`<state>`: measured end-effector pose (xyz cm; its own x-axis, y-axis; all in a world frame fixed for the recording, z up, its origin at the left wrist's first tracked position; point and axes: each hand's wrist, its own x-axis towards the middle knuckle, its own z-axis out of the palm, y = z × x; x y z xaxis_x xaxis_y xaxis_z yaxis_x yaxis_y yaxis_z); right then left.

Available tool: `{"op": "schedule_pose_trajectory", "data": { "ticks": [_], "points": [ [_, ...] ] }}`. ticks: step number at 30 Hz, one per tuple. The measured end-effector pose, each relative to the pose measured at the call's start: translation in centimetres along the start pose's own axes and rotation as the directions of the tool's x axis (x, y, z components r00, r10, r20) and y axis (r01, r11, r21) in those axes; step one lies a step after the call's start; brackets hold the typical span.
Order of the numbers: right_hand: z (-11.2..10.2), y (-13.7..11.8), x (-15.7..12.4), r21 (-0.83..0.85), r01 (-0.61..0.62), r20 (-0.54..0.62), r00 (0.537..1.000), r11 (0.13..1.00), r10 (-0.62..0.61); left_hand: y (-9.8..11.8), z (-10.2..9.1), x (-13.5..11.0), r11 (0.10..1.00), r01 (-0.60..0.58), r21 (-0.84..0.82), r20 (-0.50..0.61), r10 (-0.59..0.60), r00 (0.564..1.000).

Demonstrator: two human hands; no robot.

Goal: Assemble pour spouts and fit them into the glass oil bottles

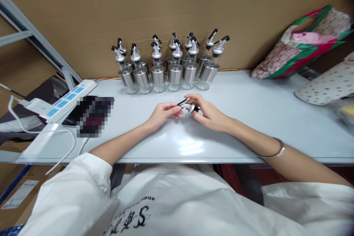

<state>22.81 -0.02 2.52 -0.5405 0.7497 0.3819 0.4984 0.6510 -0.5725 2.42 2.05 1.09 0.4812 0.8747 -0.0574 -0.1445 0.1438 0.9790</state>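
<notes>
Above the table, a silver-and-black bottle pourer [191,108] lies sideways between my two hands. My left hand [165,114] pinches its black-tipped spout end between thumb and fingers. The fingers of my right hand [209,113] close around its round silver collar and dark stopper. Behind my hands stand several glass oil bottles [158,75] with steel sleeves, in rows. Most carry the same kind of pourer, with spouts pointing different ways. Tops of some back-row bottles are hidden by those in front.
On the left are a white power strip [72,99] with a plugged-in charger [38,106], a white cable [72,142], and a partly blurred-out dark device [72,114]. At right lie a patterned bag [293,53] and a dotted white container [326,84]. Cardboard [177,3] backs the table [249,118].
</notes>
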Motion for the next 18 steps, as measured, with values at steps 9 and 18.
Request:
{"op": "schedule_pose_trajectory", "data": {
  "ticks": [9, 18],
  "points": [
    [-0.46, -0.05, -0.04, 0.013, 0.034, 0.076, 0.996, 0.999, -0.035, 0.47, 0.07, -0.28, 0.998, 0.008, 0.068, 0.036, -0.010, 0.999],
    [0.09, -0.24, -0.31, -0.023, 0.018, 0.151, 0.988, 1.000, -0.015, 0.62, 0.07, -0.52, 0.979, -0.021, 0.205, 0.121, -0.004, 0.993]
  ]
}}
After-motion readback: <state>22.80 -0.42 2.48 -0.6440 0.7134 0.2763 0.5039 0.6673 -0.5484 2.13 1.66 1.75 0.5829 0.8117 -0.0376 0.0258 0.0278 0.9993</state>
